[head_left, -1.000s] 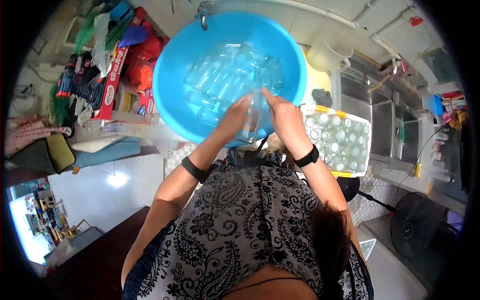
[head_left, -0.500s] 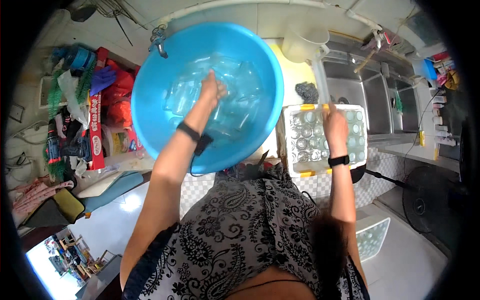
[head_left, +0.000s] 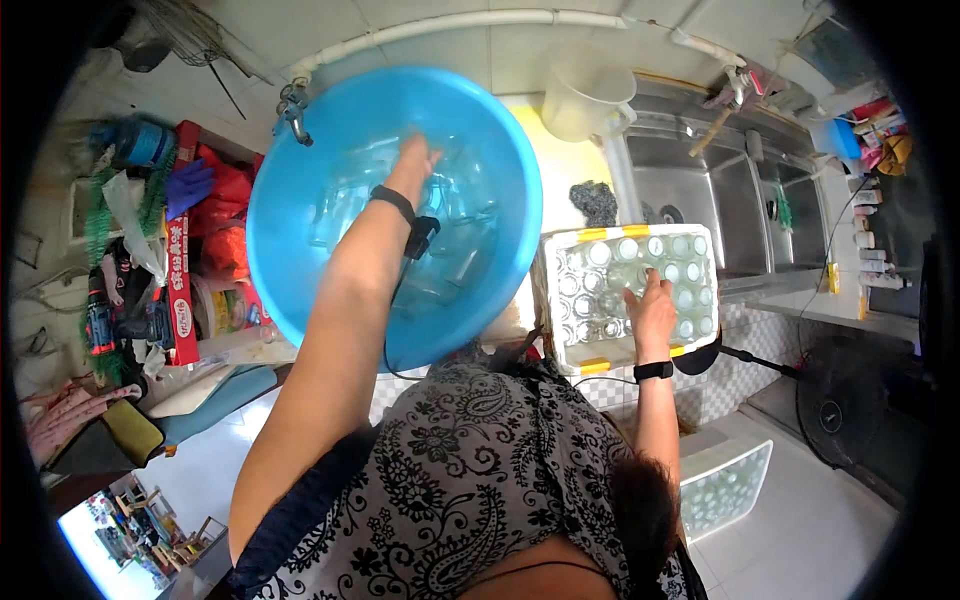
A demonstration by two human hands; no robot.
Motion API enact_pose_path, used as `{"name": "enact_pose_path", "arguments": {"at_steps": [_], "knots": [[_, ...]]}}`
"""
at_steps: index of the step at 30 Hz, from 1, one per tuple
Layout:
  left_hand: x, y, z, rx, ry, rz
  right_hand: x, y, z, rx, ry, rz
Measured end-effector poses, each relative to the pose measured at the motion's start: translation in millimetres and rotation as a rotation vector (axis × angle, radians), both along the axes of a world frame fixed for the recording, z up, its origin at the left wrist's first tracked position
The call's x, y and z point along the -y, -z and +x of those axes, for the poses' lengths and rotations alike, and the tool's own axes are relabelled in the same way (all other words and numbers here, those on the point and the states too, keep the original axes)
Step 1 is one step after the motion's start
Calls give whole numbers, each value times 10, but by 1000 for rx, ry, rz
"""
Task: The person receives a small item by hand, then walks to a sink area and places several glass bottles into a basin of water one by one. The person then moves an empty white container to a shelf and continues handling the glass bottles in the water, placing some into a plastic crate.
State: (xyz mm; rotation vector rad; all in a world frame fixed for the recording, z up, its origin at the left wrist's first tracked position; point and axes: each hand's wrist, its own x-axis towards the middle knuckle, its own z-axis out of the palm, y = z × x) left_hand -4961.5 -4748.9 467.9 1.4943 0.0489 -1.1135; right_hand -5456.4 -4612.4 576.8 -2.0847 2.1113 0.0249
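Note:
My left hand (head_left: 415, 158) reaches into a large blue basin (head_left: 265, 240), down among clear glass bottles (head_left: 465, 195) lying in water. Its fingers are partly hidden by glass and water, so whether they grip a bottle is unclear. Over a white crate with yellow marks (head_left: 557, 300) on the right is my right hand (head_left: 652, 312), its fingers apart above or touching the rows of glass containers (head_left: 598, 255) standing inside. Nothing shows lifted in it.
A metal tap (head_left: 294, 112) overhangs the basin's far left rim. Behind the crate are a dark scouring pad (head_left: 594, 203), a translucent pitcher (head_left: 588, 100) and a steel sink (head_left: 670, 180). Another crate of glass containers (head_left: 728, 490) and a black fan (head_left: 840, 400) stand lower right.
My right hand has drawn back nearer to me over the crate and its fingers have spread. My left hand stays in the basin, its fingers lower among the bottles. The whole view has shifted slightly.

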Motion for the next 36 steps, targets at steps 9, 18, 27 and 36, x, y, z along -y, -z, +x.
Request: {"name": "enact_pose_path", "arguments": {"at_steps": [9, 18, 27, 36], "knots": [[-445, -404, -244, 286, 370, 44, 212, 359, -201, 48, -30, -93], [-1677, -1823, -1548, 797, 828, -523, -88, -1192, 118, 274, -203, -259], [-2303, -2213, -1983, 819, 862, -380, -465, -1612, 1145, 793, -610, -148], [-2772, -2041, -1519, 100, 667, -353, -605, -1246, 1664, 516, -808, -157]]}}
